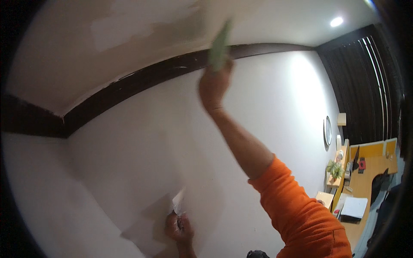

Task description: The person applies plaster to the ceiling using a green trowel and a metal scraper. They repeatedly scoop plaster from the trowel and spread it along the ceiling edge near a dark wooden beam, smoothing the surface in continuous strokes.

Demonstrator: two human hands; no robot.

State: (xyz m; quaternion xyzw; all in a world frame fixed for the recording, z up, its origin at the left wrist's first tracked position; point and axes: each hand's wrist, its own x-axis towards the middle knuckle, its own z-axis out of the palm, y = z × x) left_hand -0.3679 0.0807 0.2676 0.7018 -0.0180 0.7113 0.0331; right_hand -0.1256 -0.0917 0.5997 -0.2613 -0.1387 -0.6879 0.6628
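My right hand [214, 88] is raised on an outstretched arm in an orange sleeve. Its fingers are closed on a pale green flat piece [220, 47], smeared by motion, whose kind I cannot make out. That piece is up by the dark trim and the ceiling [258, 26]; whether it touches either is unclear. Lower down, my left hand [179, 227] grips a putty knife [178, 200] with a whitish blade pointing up, in front of the white wall [142, 172]. White smears cover parts of its fingers. Lighter and darker patches mark the ceiling at upper left.
Dark trim [159, 71] runs along the top of the wall, with white specks on it. To the right are a round wall clock [328, 130], a small plant [334, 169] and a wooden desk [361, 189] bearing a paper stack [354, 207]. Dark blinds [361, 86] hang behind.
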